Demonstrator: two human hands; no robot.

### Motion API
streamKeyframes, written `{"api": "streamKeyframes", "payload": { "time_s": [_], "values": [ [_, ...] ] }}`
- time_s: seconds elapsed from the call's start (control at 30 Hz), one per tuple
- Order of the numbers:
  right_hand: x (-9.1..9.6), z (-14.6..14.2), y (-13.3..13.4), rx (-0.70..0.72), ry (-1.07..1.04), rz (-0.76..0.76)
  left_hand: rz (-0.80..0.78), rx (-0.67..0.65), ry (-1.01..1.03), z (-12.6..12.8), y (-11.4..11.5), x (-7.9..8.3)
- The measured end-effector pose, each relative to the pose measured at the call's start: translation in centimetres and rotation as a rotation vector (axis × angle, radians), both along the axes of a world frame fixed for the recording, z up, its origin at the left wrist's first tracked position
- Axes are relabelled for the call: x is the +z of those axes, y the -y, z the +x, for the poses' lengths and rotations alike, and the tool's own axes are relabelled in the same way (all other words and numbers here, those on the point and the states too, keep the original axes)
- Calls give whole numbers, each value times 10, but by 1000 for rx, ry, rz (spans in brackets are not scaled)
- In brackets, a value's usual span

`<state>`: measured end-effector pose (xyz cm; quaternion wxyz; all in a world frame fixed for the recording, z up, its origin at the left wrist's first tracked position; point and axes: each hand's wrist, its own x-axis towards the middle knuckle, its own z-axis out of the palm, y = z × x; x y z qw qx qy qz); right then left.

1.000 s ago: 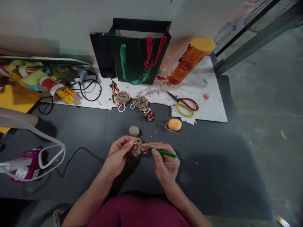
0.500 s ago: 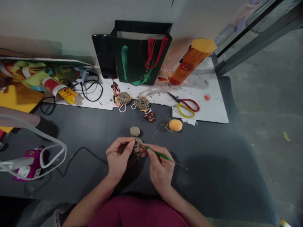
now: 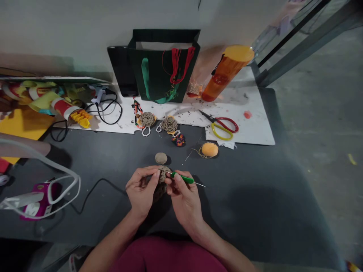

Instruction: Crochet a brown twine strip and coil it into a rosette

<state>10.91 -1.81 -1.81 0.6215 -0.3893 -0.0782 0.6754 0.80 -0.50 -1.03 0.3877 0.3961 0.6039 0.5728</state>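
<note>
- At nine o'clock from the crocheted piece (image 3: 162, 176), well apart from it, stands a magenta box (image 3: 42, 187), perhaps so far out to leave elbow room.
- Close in at eight o'clock, the left hand (image 3: 141, 192) pinches the piece's edge between thumb and forefinger, likely to steady the stitches; the lower part of the piece hangs in shadow beneath the fingers.
- Beyond, towards eleven o'clock, a brown rosette (image 3: 147, 119) lies beside a loop of white beads, presumably within easy sight.
- At twelve o'clock, just past the fingertips, rests a small taupe yarn ball (image 3: 161, 158), probably near so that its strand can feed without tugging.
- The piece itself sits at the dial's centre, between both hands, where the eyes can follow each loop.
- At four o'clock, the right hand (image 3: 185, 202) grips a green-handled hook (image 3: 185, 178) much like a pen, thumb on top, seemingly for fine control; the metal tip reaches the stitches, though whether it has caught yarn is too small to tell.
- At two o'clock lies an orange ball (image 3: 210, 150) with loose thread; farther out rest the scissors (image 3: 224, 126), handles facing the person, which suggests an easy grab.
</note>
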Motion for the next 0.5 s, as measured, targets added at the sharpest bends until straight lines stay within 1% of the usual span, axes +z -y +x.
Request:
{"api": "streamKeyframes", "payload": {
  "time_s": [0.07,0.17,0.23,0.33,0.4,0.5],
  "values": [
    [1,0,0,2,-16,-19,-26,-11,55,0,-1,0],
    [1,2,-2,2,-18,-40,-111,-37,171,0,-3,0],
    [2,3,-3,3,-11,-36,-177,-53,286,1,-5,2],
    [2,7,-5,-5,38,-12,-288,-93,510,0,-10,7],
    [1,10,-6,-6,103,8,-388,-161,641,-1,-13,10],
    [0,15,-7,7,209,52,-521,-307,808,-6,-16,11]
  ]
}}
